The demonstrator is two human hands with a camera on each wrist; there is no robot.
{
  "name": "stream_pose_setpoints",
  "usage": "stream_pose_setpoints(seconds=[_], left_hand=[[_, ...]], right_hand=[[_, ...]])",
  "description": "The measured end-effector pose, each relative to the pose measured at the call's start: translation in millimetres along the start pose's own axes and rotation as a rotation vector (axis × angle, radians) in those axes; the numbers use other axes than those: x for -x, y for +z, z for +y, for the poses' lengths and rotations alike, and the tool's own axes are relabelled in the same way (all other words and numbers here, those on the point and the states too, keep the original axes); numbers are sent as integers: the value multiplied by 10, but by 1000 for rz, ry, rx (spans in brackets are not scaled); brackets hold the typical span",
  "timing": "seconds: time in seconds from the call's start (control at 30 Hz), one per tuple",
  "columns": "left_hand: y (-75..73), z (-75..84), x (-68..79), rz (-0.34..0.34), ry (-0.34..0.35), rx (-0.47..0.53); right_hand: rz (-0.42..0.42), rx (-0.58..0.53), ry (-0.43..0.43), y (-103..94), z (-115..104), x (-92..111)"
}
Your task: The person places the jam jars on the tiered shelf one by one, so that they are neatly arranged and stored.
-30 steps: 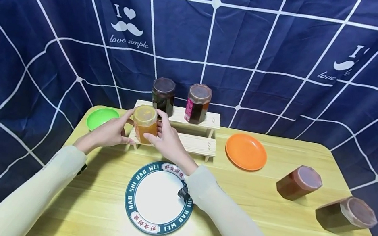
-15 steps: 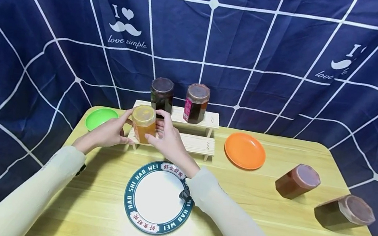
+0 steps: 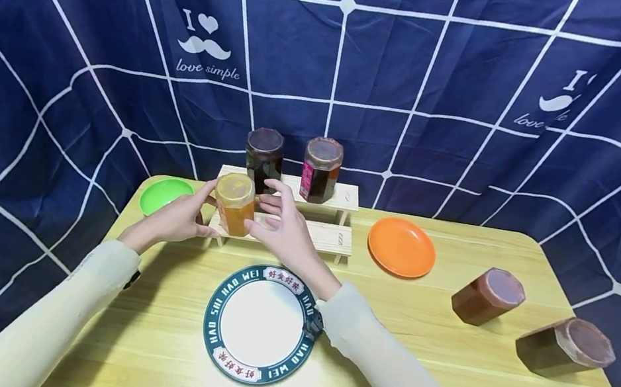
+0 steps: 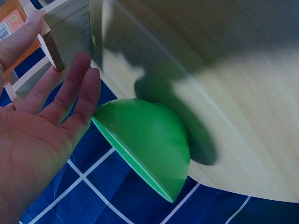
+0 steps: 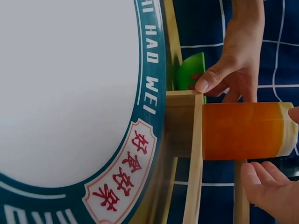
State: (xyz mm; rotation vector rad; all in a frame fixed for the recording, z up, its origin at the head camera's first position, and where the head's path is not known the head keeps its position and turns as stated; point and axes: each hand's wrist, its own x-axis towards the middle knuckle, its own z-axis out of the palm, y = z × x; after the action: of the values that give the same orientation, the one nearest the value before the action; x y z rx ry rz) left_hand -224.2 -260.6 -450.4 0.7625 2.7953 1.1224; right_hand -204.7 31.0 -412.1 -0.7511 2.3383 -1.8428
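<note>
A jar of amber contents [image 3: 236, 206] stands at the left end of the lower step of a two-tier wooden rack [image 3: 330, 238]. Just left of it is my left hand [image 3: 180, 217]; in the right wrist view its thumb lies at the rack's end, and the left wrist view shows its fingers [image 4: 70, 100] extended. My right hand [image 3: 288, 237] is on the jar's other side, fingers spread; a gap separates its fingertips [image 5: 252, 175] from the amber jar in the right wrist view. Two dark jars, one plain [image 3: 264, 160] and one pink-labelled [image 3: 321, 172], stand on the upper step.
A green bowl [image 3: 165, 195] lies left of the rack, and an orange plate [image 3: 401, 247] to its right. In front is a large white plate with a teal rim [image 3: 214, 313]. A reddish jar [image 3: 487, 299] and a dark jar [image 3: 561, 348] stand at the right.
My right hand has drawn back to the right, and its fingers have come away from the amber jar. The left hand and the jar stay about where they were.
</note>
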Motion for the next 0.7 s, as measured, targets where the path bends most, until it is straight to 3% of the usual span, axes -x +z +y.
stream_pose_setpoints(seconds=[0.17, 0.37, 0.63, 0.7], left_hand=[[81, -212, -23, 8, -26, -26], [-32, 229, 36, -18, -73, -5], [-63, 323, 42, -26, -108, -19], [-37, 189, 25, -15, -96, -23]], right_hand=[[14, -45, 10, -117, 5, 103], [41, -121, 21, -309, -33, 206], [113, -175, 26, -628, -171, 389], [134, -186, 27, -717, -196, 439]])
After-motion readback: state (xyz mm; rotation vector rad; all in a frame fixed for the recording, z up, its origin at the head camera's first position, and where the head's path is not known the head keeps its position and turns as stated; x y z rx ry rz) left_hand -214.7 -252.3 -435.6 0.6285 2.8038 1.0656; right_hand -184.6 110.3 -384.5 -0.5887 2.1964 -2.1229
